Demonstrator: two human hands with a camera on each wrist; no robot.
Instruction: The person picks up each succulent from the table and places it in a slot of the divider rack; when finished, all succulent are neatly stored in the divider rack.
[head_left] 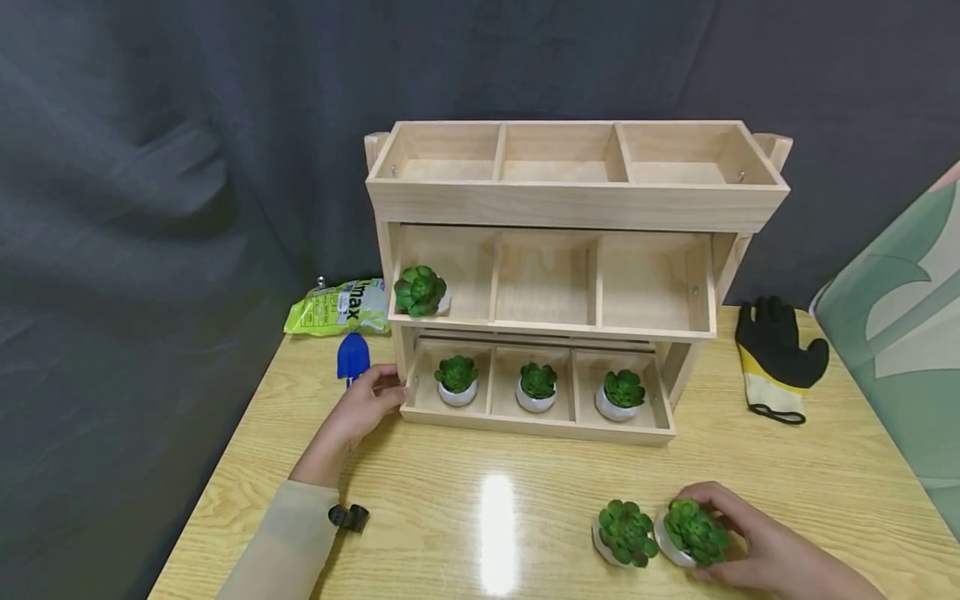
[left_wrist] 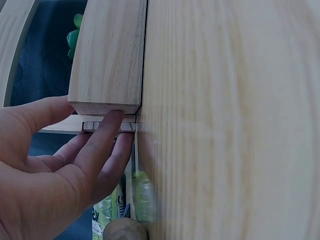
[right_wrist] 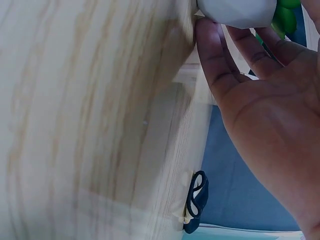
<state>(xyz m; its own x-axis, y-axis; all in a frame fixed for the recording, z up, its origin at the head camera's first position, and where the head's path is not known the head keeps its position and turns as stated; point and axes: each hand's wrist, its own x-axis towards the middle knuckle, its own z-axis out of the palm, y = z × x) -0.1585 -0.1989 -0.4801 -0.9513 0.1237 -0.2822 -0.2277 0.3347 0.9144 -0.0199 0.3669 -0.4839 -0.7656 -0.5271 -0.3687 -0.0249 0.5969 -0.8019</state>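
Observation:
My right hand [head_left: 750, 542] grips a small white pot with an artificial green succulent [head_left: 696, 532] low over the table, thumb and fingers round its sides. In the right wrist view, the white pot [right_wrist: 240, 11] sits at the fingertips. Just left of it stands another potted succulent [head_left: 627, 533]. My left hand [head_left: 367, 404] holds the left end of the bottom tray of a wooden tiered shelf [head_left: 525, 427]. In the left wrist view, its thumb and fingertips are at the tray corner [left_wrist: 106, 75]. Three potted succulents [head_left: 536, 385] occupy the bottom tray's compartments, one each.
A potted succulent [head_left: 422, 292] sits in the middle tier's left compartment. The top tier [head_left: 577, 204] has three compartments. Left of the shelf lie a green bag [head_left: 337, 308] and a blue shovel [head_left: 353, 357]; a black-and-yellow glove [head_left: 776, 358] lies right. A dark curtain [head_left: 187, 167] hangs behind.

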